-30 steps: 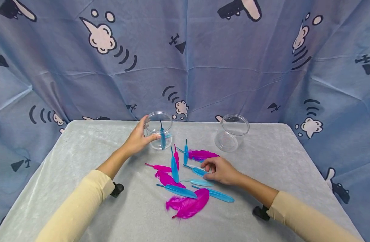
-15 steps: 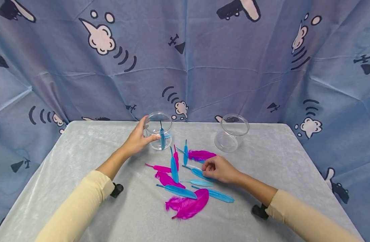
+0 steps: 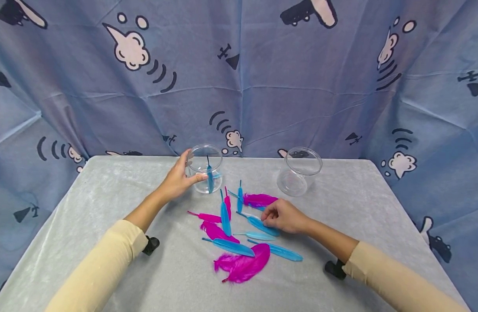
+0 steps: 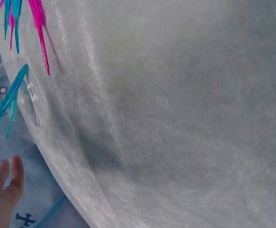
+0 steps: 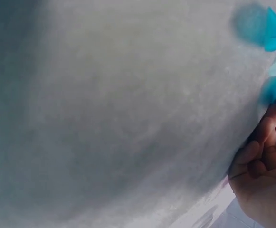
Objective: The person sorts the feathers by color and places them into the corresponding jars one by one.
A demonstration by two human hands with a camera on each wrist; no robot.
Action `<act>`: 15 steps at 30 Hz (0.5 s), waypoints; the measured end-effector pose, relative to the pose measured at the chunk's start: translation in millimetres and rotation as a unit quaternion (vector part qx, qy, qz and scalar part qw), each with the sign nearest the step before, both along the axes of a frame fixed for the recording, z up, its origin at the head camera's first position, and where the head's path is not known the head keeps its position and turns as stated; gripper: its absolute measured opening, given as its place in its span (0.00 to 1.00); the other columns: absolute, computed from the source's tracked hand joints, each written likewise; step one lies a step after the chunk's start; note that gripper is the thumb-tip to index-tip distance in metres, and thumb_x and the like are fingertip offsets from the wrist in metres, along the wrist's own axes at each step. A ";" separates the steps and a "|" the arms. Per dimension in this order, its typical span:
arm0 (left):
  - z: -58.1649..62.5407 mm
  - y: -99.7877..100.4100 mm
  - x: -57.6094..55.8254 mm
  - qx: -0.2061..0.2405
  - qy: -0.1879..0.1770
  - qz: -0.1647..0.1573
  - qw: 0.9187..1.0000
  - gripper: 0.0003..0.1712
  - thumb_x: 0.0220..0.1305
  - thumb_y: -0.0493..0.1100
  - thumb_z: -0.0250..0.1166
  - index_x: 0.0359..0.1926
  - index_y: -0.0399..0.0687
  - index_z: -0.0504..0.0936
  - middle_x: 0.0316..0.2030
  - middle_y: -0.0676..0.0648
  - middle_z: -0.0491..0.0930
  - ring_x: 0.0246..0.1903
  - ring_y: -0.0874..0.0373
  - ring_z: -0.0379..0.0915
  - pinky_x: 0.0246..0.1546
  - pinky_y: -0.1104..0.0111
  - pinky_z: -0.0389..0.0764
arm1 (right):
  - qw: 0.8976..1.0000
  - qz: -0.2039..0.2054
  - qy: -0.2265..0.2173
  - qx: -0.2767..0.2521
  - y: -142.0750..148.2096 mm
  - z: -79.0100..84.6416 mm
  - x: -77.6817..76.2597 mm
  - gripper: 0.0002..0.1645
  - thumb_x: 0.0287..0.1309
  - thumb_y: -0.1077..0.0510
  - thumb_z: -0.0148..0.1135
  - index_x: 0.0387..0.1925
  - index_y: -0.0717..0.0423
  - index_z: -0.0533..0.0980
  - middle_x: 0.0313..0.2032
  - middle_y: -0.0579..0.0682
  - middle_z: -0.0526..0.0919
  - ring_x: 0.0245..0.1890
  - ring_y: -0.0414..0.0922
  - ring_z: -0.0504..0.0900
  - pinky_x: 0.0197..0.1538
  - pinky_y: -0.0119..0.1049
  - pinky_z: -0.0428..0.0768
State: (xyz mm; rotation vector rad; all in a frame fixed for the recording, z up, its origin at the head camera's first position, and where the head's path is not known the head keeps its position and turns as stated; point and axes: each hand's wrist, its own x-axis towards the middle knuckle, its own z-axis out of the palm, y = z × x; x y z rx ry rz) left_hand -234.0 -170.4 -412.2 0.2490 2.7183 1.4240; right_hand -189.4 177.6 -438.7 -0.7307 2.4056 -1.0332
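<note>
My left hand point(image 3: 177, 177) grips a clear plastic cup point(image 3: 204, 151) at the back left, thumb across its near side. A blue feather point(image 3: 209, 173) stands upright inside, and a second blue one shows in there in the left wrist view. On the cloth in the middle, my right hand point(image 3: 285, 216) pinches a blue feather point(image 3: 256, 222) along its edge between thumb and forefinger. The right wrist view shows the fingertips point(image 5: 271, 114) right at that feather. A pale blue feather point(image 3: 258, 235) lies just below, and a magenta feather point(image 3: 258, 199) just above the hand.
Another clear plastic cup point(image 3: 303, 162) stands at the back right with nothing inside. Several more blue and magenta feathers point(image 3: 247, 264) lie scattered and overlapping across the middle of the grey cloth point(image 3: 118, 190). A patterned blue curtain point(image 3: 262, 112) hangs behind the table.
My right thumb and fingers have come together on the blue feather, which has shifted very slightly. The left hand and its cup stay in place.
</note>
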 end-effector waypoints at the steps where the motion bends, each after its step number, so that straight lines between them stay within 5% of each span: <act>1: 0.3 0.1 0.3 0.001 0.000 -0.001 1.000 0.60 0.61 0.55 0.72 0.79 0.44 0.42 0.74 0.34 0.53 0.71 0.36 0.53 0.69 0.43 0.58 | 1.000 0.003 0.000 0.000 -0.1 0.5 0.1 0.02 0.56 0.66 0.70 0.32 0.63 0.84 0.22 0.43 0.78 0.25 0.39 0.73 0.32 0.28 0.76; 15: 1.5 1.2 1.2 0.004 -0.002 -0.002 1.000 0.60 0.61 0.54 0.72 0.79 0.43 0.41 0.74 0.34 0.53 0.71 0.36 0.53 0.69 0.43 0.57 | 1.000 0.027 0.002 -0.005 0.1 5.4 1.4 0.03 0.58 0.68 0.67 0.29 0.61 0.83 0.21 0.41 0.75 0.24 0.37 0.72 0.31 0.27 0.74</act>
